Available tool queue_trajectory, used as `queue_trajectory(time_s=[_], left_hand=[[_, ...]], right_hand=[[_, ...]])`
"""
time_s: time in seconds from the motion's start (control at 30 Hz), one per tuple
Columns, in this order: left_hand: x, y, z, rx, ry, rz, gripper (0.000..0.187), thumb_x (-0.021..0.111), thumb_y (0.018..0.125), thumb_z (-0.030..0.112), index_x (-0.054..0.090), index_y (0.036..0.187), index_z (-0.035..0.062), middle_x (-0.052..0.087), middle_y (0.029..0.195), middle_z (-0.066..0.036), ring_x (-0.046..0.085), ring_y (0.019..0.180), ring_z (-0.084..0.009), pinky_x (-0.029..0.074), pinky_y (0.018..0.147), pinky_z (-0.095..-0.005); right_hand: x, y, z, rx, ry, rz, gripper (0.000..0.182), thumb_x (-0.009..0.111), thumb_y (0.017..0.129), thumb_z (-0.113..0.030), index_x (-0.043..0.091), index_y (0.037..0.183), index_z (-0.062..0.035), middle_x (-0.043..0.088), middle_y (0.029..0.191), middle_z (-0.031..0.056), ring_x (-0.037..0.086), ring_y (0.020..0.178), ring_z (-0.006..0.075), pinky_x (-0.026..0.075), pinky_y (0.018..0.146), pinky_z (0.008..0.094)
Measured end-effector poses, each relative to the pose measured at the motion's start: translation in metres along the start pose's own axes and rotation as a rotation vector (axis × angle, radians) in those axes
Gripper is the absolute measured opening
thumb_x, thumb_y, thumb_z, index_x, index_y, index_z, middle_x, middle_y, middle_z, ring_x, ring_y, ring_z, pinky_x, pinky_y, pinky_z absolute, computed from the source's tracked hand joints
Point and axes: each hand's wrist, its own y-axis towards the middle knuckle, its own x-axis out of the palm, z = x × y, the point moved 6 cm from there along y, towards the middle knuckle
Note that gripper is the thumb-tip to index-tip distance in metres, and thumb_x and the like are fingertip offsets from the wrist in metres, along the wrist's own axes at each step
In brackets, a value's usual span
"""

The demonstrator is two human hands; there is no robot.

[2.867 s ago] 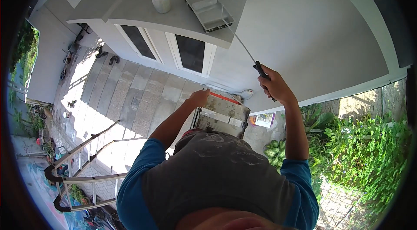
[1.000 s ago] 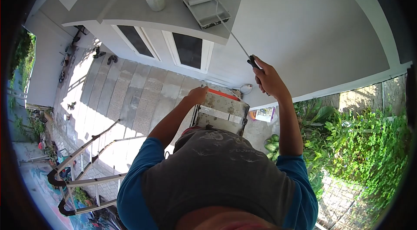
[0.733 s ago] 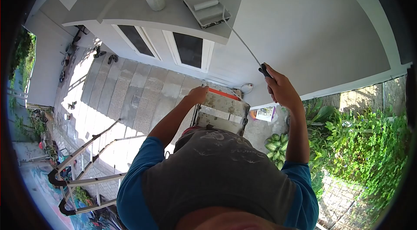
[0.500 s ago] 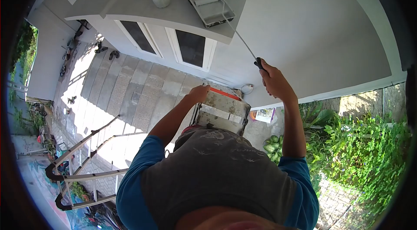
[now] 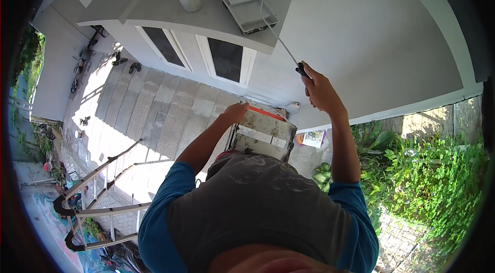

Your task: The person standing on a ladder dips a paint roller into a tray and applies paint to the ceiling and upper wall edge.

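My right hand (image 5: 318, 86) is wrapped round the black handle of a paint roller (image 5: 242, 0). The roller's thin metal rod runs up and left to its white sleeve, which lies in a grey paint tray (image 5: 238, 14). That tray rests near the corner of a grey ledge (image 5: 216, 21). Left of the tray stands a white bucket (image 5: 190, 0) with an orange-handled tool in it. My left hand (image 5: 236, 111) is closed at the left end of the red edge (image 5: 265, 113) on top of a paint-spotted ladder or stand (image 5: 262, 134).
White-framed windows (image 5: 226, 59) sit below the ledge. A metal ladder (image 5: 98, 211) stands at the lower left. Green plants (image 5: 428, 175) grow at the right, beside the grey wall (image 5: 361, 41). Far below lies a paved floor (image 5: 160, 103).
My right hand has moved slightly up and to the left with the roller handle. The roller sleeve has shifted a little up and left in the tray.
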Motion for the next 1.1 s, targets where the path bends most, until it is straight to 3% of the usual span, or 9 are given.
queue_trajectory(time_s=[0.33,0.4,0.43,0.63,0.7,1.1], left_hand=[[0.002,0.000,-0.001,0.004,-0.012,0.011,0.020,0.054,0.089,0.011,0.057,0.108,0.0074,0.069,0.096,-0.019,0.067,0.096,-0.0383,0.051,0.083,-0.0495],[0.007,0.004,-0.006,0.012,-0.012,0.018,0.024,0.060,0.088,0.013,0.055,0.110,0.0066,0.069,0.095,-0.021,0.067,0.094,-0.0401,0.051,0.082,-0.0512],[0.010,0.006,-0.008,0.024,-0.010,0.021,0.030,0.065,0.086,0.014,0.053,0.112,0.0058,0.069,0.094,-0.022,0.067,0.093,-0.0419,0.051,0.080,-0.0529],[0.009,0.005,-0.008,0.033,-0.024,0.015,0.029,0.064,0.086,0.014,0.053,0.112,0.0061,0.069,0.093,-0.021,0.067,0.092,-0.0417,0.051,0.079,-0.0532],[0.008,0.003,-0.006,0.034,-0.017,0.014,0.029,0.064,0.086,0.014,0.053,0.112,0.0061,0.069,0.093,-0.021,0.067,0.092,-0.0417,0.051,0.079,-0.0532],[0.012,0.009,-0.011,0.031,0.008,0.023,0.027,0.064,0.087,0.015,0.052,0.110,0.0064,0.069,0.094,-0.020,0.067,0.093,-0.0409,0.051,0.079,-0.0523]], right_hand=[[0.004,0.020,-0.011,0.040,0.007,-0.035,0.048,0.051,0.103,-0.019,0.042,0.149,-0.0070,0.056,0.063,0.0088,0.050,0.048,0.0152,0.045,0.052,0.0353],[0.009,0.030,-0.009,0.014,0.022,-0.040,0.051,0.047,0.105,-0.020,0.036,0.154,-0.0165,0.050,0.062,0.0011,0.046,0.043,0.0088,0.040,0.040,0.0290],[0.011,0.034,-0.007,0.011,0.020,-0.041,0.051,0.047,0.105,-0.020,0.036,0.154,-0.0165,0.050,0.062,0.0011,0.046,0.043,0.0088,0.040,0.040,0.0290],[0.015,0.037,-0.002,-0.074,-0.009,0.038,0.051,0.048,0.104,-0.020,0.037,0.154,-0.0160,0.050,0.062,0.0010,0.046,0.043,0.0090,0.041,0.040,0.0291],[0.011,0.031,0.000,-0.117,-0.053,0.077,0.046,0.053,0.102,-0.018,0.046,0.146,-0.0047,0.057,0.065,0.0110,0.055,0.055,0.0190,0.047,0.059,0.0363],[0.011,-0.027,0.018,0.076,0.210,-0.018,0.049,0.052,0.101,-0.017,0.044,0.148,-0.0032,0.053,0.063,0.0069,0.052,0.056,0.0139,0.045,0.058,0.0336]])
